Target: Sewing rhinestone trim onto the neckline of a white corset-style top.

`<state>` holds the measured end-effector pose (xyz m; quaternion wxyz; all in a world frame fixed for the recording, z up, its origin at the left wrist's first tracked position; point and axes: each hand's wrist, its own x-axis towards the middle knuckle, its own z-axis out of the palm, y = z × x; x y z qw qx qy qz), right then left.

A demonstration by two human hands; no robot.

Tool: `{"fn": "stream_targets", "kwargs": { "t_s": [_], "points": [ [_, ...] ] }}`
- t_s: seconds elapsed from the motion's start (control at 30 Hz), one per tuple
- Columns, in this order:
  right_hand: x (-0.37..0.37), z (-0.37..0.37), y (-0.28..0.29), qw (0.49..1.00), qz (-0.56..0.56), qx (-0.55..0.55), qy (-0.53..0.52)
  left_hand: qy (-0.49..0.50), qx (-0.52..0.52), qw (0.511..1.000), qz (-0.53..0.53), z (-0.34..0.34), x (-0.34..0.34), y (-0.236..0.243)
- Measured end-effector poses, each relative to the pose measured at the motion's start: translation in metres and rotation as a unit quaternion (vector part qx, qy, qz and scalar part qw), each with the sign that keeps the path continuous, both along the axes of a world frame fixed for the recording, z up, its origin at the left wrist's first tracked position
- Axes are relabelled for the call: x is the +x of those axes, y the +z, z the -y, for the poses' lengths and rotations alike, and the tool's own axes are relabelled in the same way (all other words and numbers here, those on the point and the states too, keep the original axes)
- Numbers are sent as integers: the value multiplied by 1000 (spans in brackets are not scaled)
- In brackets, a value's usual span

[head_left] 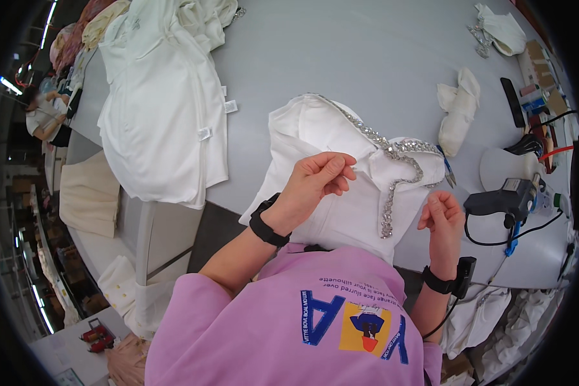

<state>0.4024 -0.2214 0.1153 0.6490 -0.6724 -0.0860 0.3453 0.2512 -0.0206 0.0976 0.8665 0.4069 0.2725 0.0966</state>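
A white garment [296, 138] lies on the grey table right in front of me, its lower part against my body. Sparkling beaded trim [374, 136] runs along its upper edge, and a strand hangs down its front. Over the middle of the garment, my left hand [321, 175] is closed in a pinch. Whatever is between its fingertips is too small to make out. My right hand [442, 215], with curled fingers and thumb pressed together, hovers by the garment's right side; its contents cannot be made out either. Both wrists wear black bands.
Several white garments [161, 122] are piled at the left. A black glue gun [505, 201] with a cable lies at the right, near a pen [448, 172], a rolled white cloth [460, 112] and a black phone-like object [512, 101]. Another person [45, 116] is at the far left.
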Motion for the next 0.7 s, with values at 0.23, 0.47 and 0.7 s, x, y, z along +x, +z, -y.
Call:
{"fn": "stream_targets", "kwargs": {
  "t_s": [0.23,0.47,0.7],
  "points": [
    [10,-1,-20,999,18,-43,-4,8,97,995,-17,4,2,2],
    [-21,-37,-8,964,257,10,69,-55,225,973,4,29,10,2],
    [-40,-51,-5,962,241,53,114,-127,396,909,-17,33,14,8]
  ]
}}
